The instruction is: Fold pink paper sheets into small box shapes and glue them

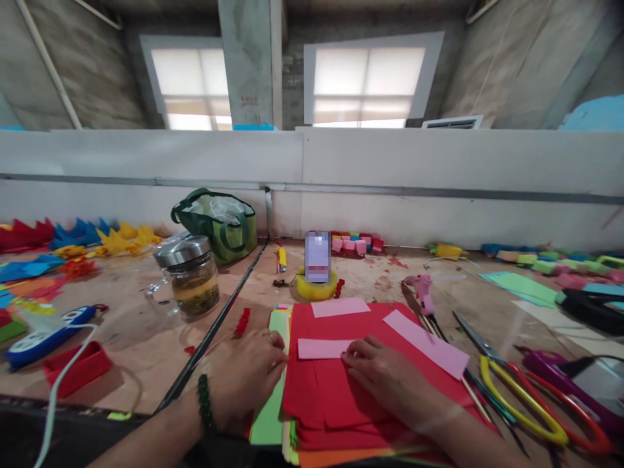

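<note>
A stack of red paper sheets (361, 403) lies in front of me, with green, yellow and orange sheets showing under its edges. On it is a pink paper strip (319, 349), lying crosswise. My right hand (380, 374) has its fingertips pressed together at the strip's right end. My left hand (256, 370), above a green bracelet, rests by the stack's left edge, over the light green sheets (270, 413). Its fingers are curled in, and what they hold, if anything, is hidden. Two more pink strips, one at the top (341, 307) and one slanted (426, 342), lie on the red paper.
Scissors (526, 396) with yellow and red handles and a pink glue gun (423, 292) lie to the right. At the left stand a glass tea mug (195, 283) and a green bag (234, 237). A phone (318, 257) leans upright in a yellow tape roll (316, 286).
</note>
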`<state>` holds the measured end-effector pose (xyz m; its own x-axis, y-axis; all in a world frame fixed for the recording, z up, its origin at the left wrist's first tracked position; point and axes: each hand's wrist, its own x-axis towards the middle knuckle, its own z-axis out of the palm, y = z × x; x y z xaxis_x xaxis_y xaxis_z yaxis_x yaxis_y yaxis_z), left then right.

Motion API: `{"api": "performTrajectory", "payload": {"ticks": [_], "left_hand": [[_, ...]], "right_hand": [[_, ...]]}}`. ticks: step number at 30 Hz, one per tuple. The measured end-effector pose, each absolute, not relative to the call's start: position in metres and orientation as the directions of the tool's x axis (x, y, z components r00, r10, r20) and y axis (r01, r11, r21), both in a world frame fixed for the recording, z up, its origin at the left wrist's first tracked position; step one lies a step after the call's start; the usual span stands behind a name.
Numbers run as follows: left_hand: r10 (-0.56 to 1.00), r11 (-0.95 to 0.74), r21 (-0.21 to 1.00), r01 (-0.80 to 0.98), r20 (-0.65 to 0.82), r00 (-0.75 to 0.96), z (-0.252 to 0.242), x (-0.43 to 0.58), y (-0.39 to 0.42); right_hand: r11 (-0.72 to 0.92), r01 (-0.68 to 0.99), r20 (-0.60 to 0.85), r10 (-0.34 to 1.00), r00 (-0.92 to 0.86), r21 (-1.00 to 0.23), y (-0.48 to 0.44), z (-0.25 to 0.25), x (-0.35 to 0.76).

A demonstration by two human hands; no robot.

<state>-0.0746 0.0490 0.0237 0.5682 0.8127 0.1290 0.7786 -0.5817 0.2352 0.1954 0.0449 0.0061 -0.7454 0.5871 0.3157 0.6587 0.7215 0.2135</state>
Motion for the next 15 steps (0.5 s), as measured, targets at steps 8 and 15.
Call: {"api": "performTrajectory", "payload": {"ticks": [8,15], "left_hand": [[0.865,-0.488,0.352,0.798,0.071,0.497,0.010,-0.034,0.085],[0.834,-0.534,0.439,0.722,0.132,0.537,0.005,-0.023,0.079]], "right_hand": [[0.652,0.753,0.335,0.692,-0.640,0.092,0.040,-0.002,0.197],[0.589,0.807,0.463,0.703,-0.539,0.045,0.041,-0.004,0.201]]}}
